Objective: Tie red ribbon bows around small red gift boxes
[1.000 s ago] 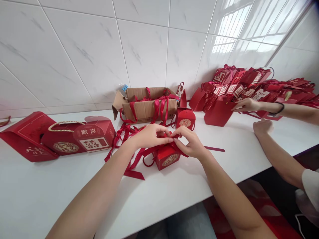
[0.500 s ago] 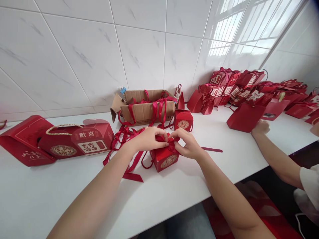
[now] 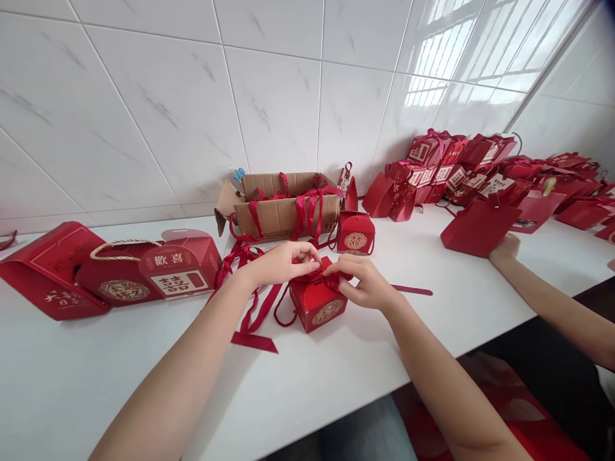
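A small red gift box (image 3: 319,301) with a gold round emblem sits on the white table, its corner turned towards me. Across its top lies a red ribbon (image 3: 314,276) in a bow or knot. My left hand (image 3: 293,261) pinches the ribbon on the box's left side, fingertips close together. On the right, my right hand (image 3: 358,280) grips the ribbon with thumb and fingers. Part of the knot is hidden behind my fingers. A dark red cord handle (image 3: 284,320) loops out at the box's left.
Behind stands a cardboard box (image 3: 278,218) with ribbons over its rim. Nearby is another small red box (image 3: 355,234). Larger red boxes (image 3: 148,272) stand left; many are piled right (image 3: 432,166). A co-worker's hand (image 3: 505,248) touches a red bag (image 3: 480,227).
My left hand has lifted slightly and drawn back from the knot, showing more of the box top. My right hand has shifted slightly right. The view has shifted a little.
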